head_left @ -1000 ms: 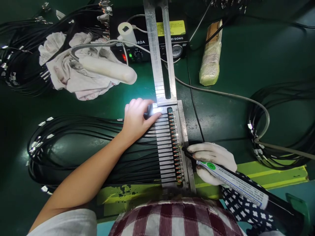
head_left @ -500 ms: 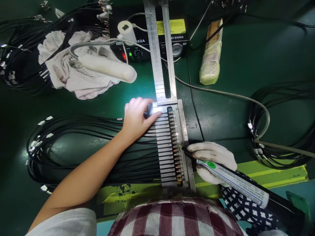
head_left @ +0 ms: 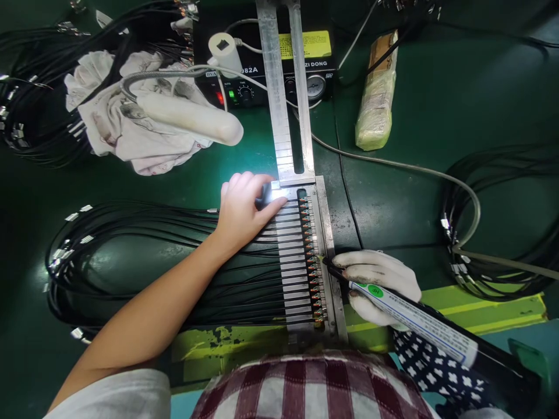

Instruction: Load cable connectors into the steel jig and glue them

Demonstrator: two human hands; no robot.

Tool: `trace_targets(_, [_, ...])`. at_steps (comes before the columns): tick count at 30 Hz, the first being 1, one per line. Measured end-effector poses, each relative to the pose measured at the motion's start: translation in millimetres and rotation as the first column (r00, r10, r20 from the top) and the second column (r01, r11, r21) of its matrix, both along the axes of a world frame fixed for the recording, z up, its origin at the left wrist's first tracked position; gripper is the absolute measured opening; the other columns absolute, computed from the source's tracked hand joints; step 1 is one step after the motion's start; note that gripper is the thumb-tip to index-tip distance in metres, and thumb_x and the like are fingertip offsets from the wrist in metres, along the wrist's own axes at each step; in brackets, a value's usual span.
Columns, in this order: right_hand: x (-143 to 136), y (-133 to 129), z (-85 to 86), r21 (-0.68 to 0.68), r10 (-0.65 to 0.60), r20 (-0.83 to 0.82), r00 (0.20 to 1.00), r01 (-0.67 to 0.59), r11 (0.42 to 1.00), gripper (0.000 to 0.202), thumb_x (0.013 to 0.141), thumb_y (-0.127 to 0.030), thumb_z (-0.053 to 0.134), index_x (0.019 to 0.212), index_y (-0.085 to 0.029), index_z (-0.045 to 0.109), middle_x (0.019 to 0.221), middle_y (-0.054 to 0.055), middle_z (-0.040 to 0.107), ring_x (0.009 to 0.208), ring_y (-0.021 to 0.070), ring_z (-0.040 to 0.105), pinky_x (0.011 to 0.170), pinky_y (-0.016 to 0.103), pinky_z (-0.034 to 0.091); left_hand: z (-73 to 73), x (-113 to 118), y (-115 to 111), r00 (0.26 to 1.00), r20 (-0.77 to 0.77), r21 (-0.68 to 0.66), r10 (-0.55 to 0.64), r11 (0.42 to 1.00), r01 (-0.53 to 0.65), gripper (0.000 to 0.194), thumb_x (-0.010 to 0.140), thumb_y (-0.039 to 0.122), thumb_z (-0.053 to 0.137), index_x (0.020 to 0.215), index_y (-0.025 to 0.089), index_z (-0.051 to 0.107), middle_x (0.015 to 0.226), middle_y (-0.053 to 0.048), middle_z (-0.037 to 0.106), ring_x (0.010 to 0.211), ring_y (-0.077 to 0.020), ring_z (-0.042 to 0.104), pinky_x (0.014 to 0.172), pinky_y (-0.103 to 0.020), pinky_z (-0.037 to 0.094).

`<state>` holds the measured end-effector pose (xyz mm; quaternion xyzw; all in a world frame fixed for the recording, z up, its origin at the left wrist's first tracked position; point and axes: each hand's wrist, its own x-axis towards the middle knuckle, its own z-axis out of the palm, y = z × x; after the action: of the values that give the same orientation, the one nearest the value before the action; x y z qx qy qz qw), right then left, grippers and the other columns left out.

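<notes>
My bare left hand (head_left: 242, 209) grips the upper end of a slotted metal fixture (head_left: 293, 273), thumb on its top and fingers curled over a dark part. Black cables (head_left: 152, 233) lie side by side in the fixture's slots, their small connector ends (head_left: 313, 262) in a column along the right side. My gloved right hand (head_left: 379, 285) is closed round a black dispensing syringe (head_left: 414, 323) with a white label. The syringe's tip rests at or just above the connectors, about midway down the column; exact contact cannot be made out.
A lit lamp (head_left: 187, 116) lies over a white cloth (head_left: 144, 145) at upper left. Behind the fixture stands a black control box (head_left: 248, 93), with a long slotted metal bar (head_left: 274, 87) across it. A wrapped block (head_left: 375, 110) and coiled cables (head_left: 463, 273) are to the right.
Both hands keep nearly the same places and grips. The syringe tip has barely moved along the connectors. The view has shifted very slightly.
</notes>
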<state>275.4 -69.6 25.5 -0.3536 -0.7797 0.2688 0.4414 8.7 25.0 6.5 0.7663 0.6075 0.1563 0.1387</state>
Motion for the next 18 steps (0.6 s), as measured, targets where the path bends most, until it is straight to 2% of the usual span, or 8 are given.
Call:
trace_targets(11, [1.3, -1.6, -3.4, -0.018, 0.001, -0.021, 1.000, -0.001, 1.000, 0.024, 0.074, -0.018, 0.070, 0.099, -0.017, 0.068, 0.095, 0.009, 0.076, 0.086, 0.0213, 0.075, 0.075, 0.030, 0.064, 0.9, 0.5, -0.5, 1.000, 0.003, -0.009, -0.001, 1.000, 0.001, 0.035, 0.088, 0.053, 0.058, 0.107, 0.023, 0.062, 0.083, -0.003, 0.057, 0.084, -0.0238, 0.050, 0.074, -0.034, 0.033])
trace_targets(18, [1.0, -0.8, -0.9, 0.026, -0.020, -0.016, 1.000, 0.020, 0.999, 0.023, 0.077, -0.019, 0.069, 0.100, -0.017, 0.067, 0.094, 0.009, 0.077, 0.085, 0.0211, 0.075, 0.070, 0.029, 0.064, 0.1, -0.3, 0.3, 1.000, -0.005, -0.005, -0.006, 1.000, 0.006, 0.035, 0.089, 0.053, 0.058, 0.107, 0.023, 0.062, 0.084, -0.004, 0.057, 0.085, -0.0240, 0.050, 0.072, -0.033, 0.032])
